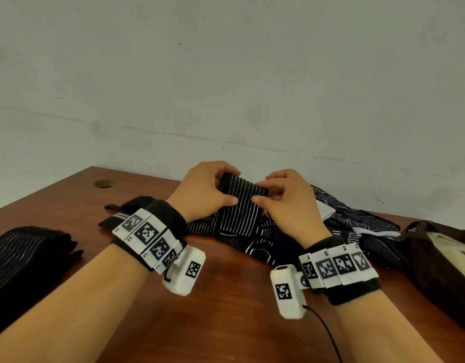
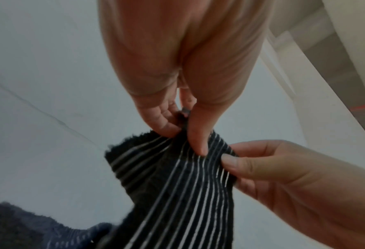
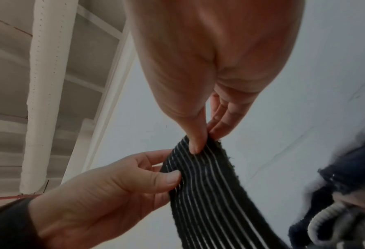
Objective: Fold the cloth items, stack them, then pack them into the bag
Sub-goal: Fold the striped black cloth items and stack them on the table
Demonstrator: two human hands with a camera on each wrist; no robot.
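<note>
A black cloth with thin white stripes is lifted at its top edge above the table, and both hands pinch it. My left hand grips its upper left part between thumb and fingers. My right hand pinches its upper right edge. The wrist views show the striped cloth close up, hanging down from the two pinches. A folded dark striped cloth lies at the table's left. A dark brown bag with something cream inside sits at the right.
A heap of dark patterned cloths lies behind and right of my hands. Another dark piece lies left of them. The brown wooden table has a round hole near its far left corner, and a pale wall stands behind.
</note>
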